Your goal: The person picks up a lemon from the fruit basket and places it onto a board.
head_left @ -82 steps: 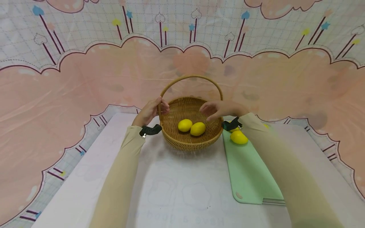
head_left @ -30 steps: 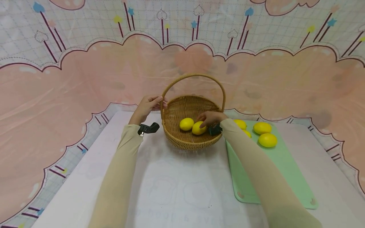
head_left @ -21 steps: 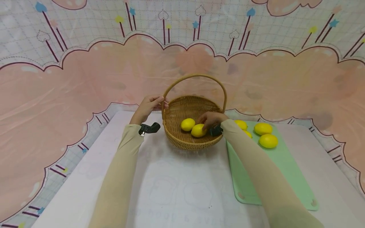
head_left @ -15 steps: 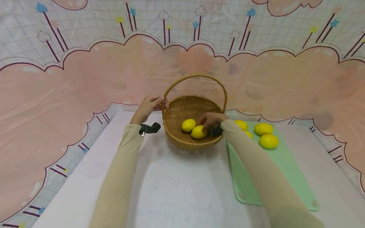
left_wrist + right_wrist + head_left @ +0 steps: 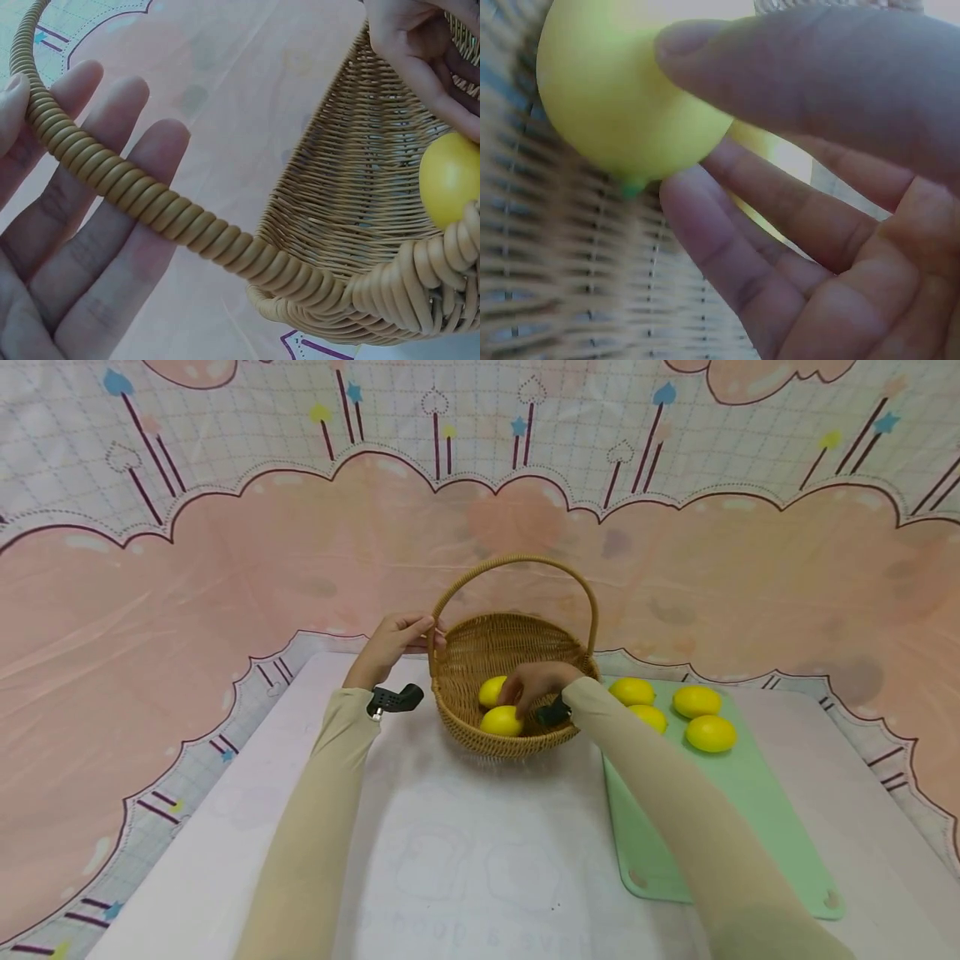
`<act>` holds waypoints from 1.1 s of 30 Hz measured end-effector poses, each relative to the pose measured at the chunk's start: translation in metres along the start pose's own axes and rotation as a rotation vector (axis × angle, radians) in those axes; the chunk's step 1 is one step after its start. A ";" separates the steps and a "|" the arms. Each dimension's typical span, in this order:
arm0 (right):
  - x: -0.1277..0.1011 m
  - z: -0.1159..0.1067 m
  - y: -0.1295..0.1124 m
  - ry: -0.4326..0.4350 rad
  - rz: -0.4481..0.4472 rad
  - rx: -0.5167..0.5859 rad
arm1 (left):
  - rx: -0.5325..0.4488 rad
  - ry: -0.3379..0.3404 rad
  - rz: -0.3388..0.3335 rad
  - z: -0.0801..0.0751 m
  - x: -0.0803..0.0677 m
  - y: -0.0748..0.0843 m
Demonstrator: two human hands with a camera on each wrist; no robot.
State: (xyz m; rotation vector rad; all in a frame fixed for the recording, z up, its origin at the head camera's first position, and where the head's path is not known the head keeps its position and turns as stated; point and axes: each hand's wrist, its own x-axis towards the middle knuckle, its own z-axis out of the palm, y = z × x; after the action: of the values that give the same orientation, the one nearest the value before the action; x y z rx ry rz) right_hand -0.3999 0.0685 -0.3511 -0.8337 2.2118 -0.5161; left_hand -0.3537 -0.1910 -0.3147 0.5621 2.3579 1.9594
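Wicker basket point(image 5: 480, 739) handle on open left hand point(image 5: 390, 643); right hand point(image 5: 536, 683) pinches lemon point(image 5: 501, 721).

Four lemons point(image 5: 697, 701) on green mat point(image 5: 720, 814)

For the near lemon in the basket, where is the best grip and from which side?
Take the near lemon across its short middle, from above and the right. The basket rim blocks a low approach, the handle arches overhead, and the second lemon lies close behind.
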 end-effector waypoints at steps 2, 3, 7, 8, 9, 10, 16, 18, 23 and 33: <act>0.003 0.002 -0.005 -0.011 0.004 0.005 | 0.007 -0.002 0.011 0.000 0.000 -0.001; 0.004 0.004 -0.007 -0.017 0.007 0.007 | 0.008 -0.003 0.013 0.000 0.000 -0.002; 0.009 0.006 -0.012 -0.034 0.030 -0.020 | 0.009 -0.012 0.024 0.000 -0.001 -0.001; 0.010 0.006 -0.012 -0.038 0.031 -0.029 | 0.008 -0.014 0.025 0.000 0.000 -0.002; 0.011 0.006 -0.012 -0.046 0.034 -0.036 | 0.009 -0.014 0.026 -0.001 0.000 -0.002; 0.011 0.006 -0.011 -0.054 0.037 -0.037 | 0.009 -0.015 0.026 -0.001 0.000 -0.002; 0.012 0.006 -0.008 -0.093 0.048 0.013 | 0.010 -0.017 0.024 -0.001 0.001 -0.002; 0.012 0.006 -0.007 -0.096 0.055 0.023 | 0.006 -0.015 0.024 -0.001 0.001 -0.001; 0.012 0.005 -0.006 -0.110 0.092 0.038 | 0.010 -0.013 0.022 -0.001 0.001 0.000; 0.014 0.009 -0.004 -0.137 0.090 0.003 | 0.019 -0.020 0.015 -0.001 0.001 0.000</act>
State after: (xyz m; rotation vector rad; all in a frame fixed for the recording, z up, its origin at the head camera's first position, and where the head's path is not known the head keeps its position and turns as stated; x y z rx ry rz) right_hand -0.3993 0.0552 -0.3608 -0.7421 2.1114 -0.4065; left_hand -0.3545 -0.1916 -0.3147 0.5996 2.3700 1.9307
